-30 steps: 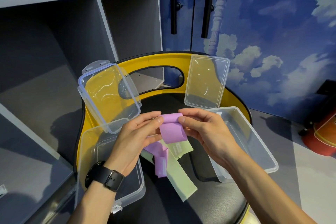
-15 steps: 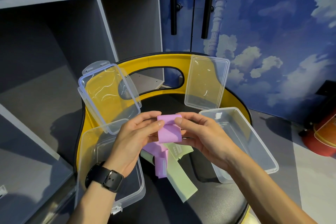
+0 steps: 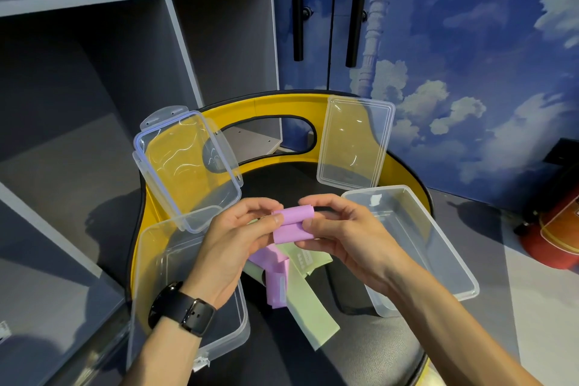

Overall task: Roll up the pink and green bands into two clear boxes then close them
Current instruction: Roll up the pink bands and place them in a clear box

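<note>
Rubber this thin looks light, floppy and a little springy, so I judge the pink band [image 3: 293, 224] will try to uncoil the moment pressure comes off, and the best hold is at the two ends of the small roll, where the layers can be kept stacked while I turn it. I have it lifted above the black seat [image 3: 360, 351] of the yellow chair [image 3: 250, 105], between the two clear boxes. My left hand [image 3: 233, 244] pinches the left end of the roll, thumb and fingertips curled in tight against it, while my right hand [image 3: 338, 236] pinches the right end the same way, its index finger lying along the top of the roll. Neither hand is spread; both are closed onto the band. The unrolled tail of the pink band hangs down below my hands and lies on the seat, touching the green band [image 3: 308, 307], which lies flat and loose beside it, not yet rolled. The left box [image 3: 150, 260] sits under my left wrist with its lid [image 3: 185, 166] propped open behind it; the right box [image 3: 438, 254] is just beside my right hand, its lid [image 3: 354, 141] leaning on the chair back.
</note>
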